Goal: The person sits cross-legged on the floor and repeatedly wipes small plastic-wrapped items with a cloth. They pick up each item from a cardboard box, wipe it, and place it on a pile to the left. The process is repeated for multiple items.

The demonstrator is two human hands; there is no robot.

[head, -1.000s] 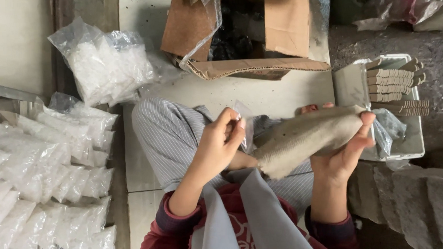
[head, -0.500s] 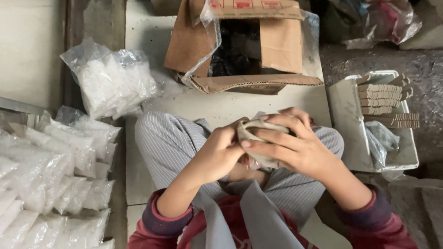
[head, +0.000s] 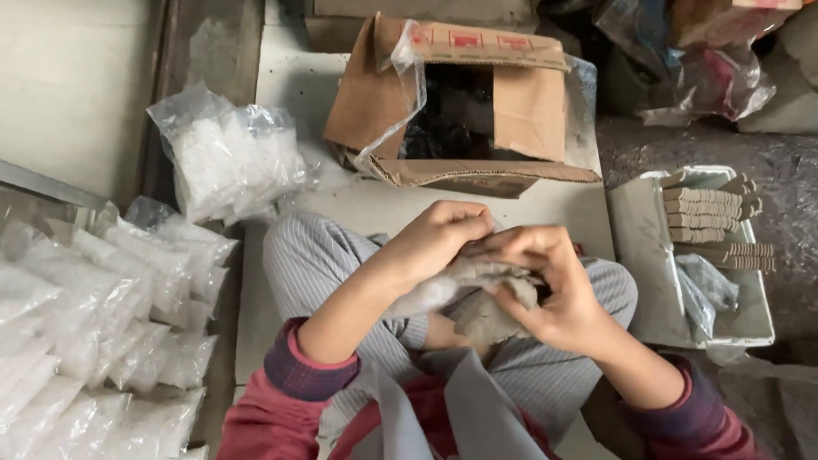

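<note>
Both hands meet over the lap, and between them sits a crumpled grey paper wrapper, right at the centre of the view. The left hand comes in from ten o'clock of the wrapper, its fingers curled down and pinching the top edge. The right hand cups it from three o'clock, fingers bent over the upper fold and thumb pressed onto the grey paper below. So both sets of fingers are closed tight on the wrapper, none spread. What lies inside the folds cannot be told.

Around them: at twelve o'clock of the hands, an open cardboard box with a clear plastic liner and dark contents, lying on the pale floor. At three o'clock, well apart, a white tray holds stacks of tan flat pieces. At nine o'clock, a heap of clear plastic bags with white filling; another such bag lies at eleven o'clock. Nothing stands between the hands and the wrapper; striped trouser legs lie beneath.
</note>
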